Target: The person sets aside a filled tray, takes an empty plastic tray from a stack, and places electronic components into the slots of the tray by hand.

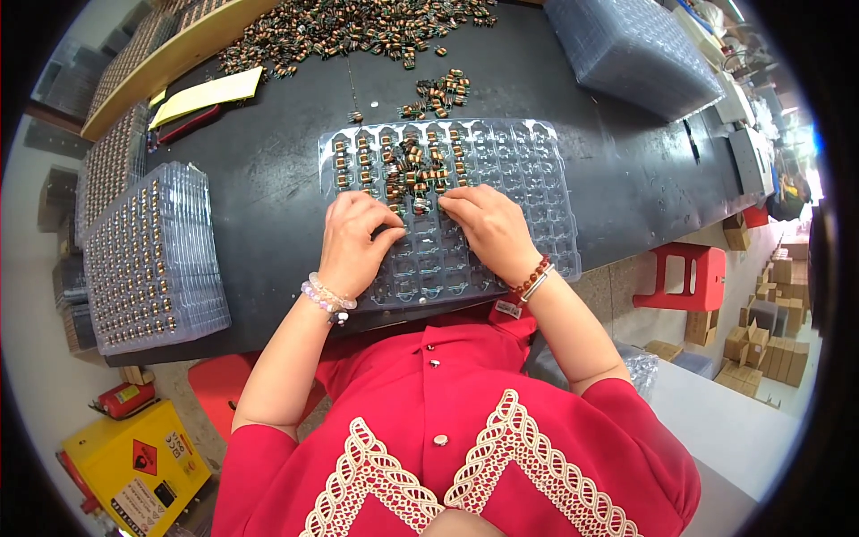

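Observation:
A clear plastic compartment tray (528,188) lies on the dark table in front of me. Small copper-wound coils fill part of its upper left columns, and a loose heap of coils (413,168) rests on top in the middle. Over the tray's left half, my left hand (353,237) is closed, thumb and forefinger close together just below the heap. My right hand (492,228) has its fingertips pinched at the heap's lower right edge. What either pinch holds is hidden or too small to make out.
A large pile of coils (358,31) spreads along the back, with a smaller cluster (443,94) nearer the tray. Stacked filled trays (152,259) stand left; stacked clear trays (631,54) stand back right. Yellow paper (206,97) lies back left. A red stool (684,277) is beyond the table.

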`<state>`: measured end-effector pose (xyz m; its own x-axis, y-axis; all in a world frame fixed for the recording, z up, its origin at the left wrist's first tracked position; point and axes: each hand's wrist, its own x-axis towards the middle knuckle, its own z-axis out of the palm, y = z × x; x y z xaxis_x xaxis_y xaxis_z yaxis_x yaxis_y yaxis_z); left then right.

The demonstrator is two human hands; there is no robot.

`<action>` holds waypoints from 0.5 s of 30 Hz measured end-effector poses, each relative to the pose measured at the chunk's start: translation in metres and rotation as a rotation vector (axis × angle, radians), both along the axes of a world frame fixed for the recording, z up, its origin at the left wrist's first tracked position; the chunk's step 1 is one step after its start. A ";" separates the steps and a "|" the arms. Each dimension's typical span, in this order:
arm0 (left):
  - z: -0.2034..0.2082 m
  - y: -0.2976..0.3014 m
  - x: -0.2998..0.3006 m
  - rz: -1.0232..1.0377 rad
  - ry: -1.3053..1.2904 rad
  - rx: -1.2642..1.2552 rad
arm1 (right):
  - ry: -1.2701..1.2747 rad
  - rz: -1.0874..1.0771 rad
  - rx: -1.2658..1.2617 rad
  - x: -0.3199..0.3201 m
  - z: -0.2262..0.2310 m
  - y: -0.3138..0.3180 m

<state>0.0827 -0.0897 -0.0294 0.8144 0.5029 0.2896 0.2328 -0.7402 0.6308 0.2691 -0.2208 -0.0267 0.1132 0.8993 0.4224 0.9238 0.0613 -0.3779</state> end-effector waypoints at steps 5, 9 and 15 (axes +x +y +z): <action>-0.002 -0.002 0.009 0.136 -0.020 0.113 | -0.026 0.052 -0.006 0.002 0.002 0.005; 0.001 0.009 0.028 0.160 -0.033 0.154 | -0.014 0.062 -0.070 0.000 0.007 -0.004; -0.007 0.012 0.024 0.079 -0.093 0.198 | -0.002 0.099 -0.047 -0.005 0.007 -0.016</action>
